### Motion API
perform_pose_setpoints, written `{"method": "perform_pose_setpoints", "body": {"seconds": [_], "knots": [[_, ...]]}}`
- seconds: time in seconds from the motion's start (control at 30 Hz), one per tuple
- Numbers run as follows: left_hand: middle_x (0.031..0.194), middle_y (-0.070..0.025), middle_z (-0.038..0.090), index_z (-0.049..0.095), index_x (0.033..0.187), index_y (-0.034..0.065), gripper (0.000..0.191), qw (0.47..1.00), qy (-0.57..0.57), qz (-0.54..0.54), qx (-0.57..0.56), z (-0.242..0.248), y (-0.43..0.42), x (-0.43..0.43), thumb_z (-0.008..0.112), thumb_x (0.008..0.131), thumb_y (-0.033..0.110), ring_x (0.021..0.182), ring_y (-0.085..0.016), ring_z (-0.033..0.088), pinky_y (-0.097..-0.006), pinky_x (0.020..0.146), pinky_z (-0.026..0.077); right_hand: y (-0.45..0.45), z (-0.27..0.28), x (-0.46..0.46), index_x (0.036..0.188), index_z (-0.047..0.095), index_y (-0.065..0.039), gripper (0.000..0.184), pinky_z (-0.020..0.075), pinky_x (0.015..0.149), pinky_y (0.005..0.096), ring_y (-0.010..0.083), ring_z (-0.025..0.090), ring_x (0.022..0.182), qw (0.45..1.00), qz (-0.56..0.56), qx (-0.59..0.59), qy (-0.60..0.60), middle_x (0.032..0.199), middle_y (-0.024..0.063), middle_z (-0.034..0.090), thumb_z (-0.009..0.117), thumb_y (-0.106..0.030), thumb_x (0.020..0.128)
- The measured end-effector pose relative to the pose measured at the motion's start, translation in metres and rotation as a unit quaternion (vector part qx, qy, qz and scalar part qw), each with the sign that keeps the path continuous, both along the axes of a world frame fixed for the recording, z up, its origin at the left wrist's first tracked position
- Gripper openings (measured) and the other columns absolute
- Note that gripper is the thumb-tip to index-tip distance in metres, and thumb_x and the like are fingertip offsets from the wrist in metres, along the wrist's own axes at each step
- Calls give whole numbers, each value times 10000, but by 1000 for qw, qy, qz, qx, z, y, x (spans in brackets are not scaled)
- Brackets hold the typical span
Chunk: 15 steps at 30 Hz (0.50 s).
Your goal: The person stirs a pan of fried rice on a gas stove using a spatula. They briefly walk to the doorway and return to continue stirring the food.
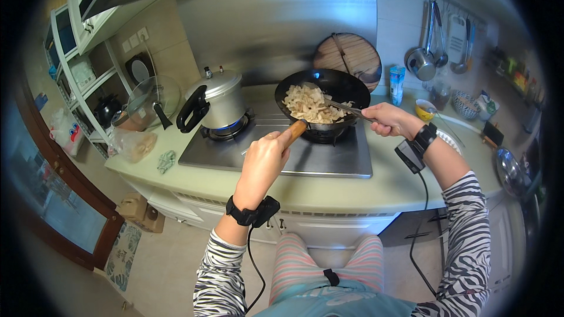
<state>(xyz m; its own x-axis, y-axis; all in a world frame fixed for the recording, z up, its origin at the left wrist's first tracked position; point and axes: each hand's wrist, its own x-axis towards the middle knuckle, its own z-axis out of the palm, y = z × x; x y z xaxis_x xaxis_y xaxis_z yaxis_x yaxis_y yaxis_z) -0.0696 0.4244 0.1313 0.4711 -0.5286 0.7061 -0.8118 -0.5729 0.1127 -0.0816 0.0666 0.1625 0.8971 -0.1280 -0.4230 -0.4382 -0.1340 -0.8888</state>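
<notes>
My left hand (265, 155) is closed around the wooden handle (296, 133) of a black wok (341, 80), which sits over the right burner of the gas stove (326, 163). Pale, thin slices of food (310, 103) fill the left and near part of the wok. My right hand (387, 119) grips the handle of a metal spatula (348, 108), whose front end is among the slices and hidden by them. To the left, an aluminium pressure cooker (220, 99) with a black handle stands on the other burner, where a blue flame burns.
A round wooden lid (348, 59) leans on the metal backsplash behind the wok. Left on the counter are a glass lid (154, 92), a plastic bag (132, 143) and a crumpled cloth (166, 161). On the right stand a blue carton (397, 86), a yellow bowl (424, 109) and a patterned bowl (465, 105).
</notes>
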Motion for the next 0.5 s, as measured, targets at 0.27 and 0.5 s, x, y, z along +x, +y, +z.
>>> {"method": "perform_pose_setpoints", "body": {"seconds": [0.27,0.5], "knots": [[931,-167,717,701,1146,70,394,1000,6,5,-5,-2,-1,1,743,760,-1,780,-354,708,-442,683,597,7,42,-83,1396,617,-84,435,337,426,223,47,426,492,932,68,-324,-147,654,-42,484,675,-174,975],[943,-162,720,702,1155,76,403,1000,5,5,-8,-1,-2,-1,739,762,-6,798,-354,709,-440,687,598,8,83,-134,1377,631,-51,416,344,426,223,44,444,511,937,49,-312,-147,672,-41,519,666,-147,973]]}}
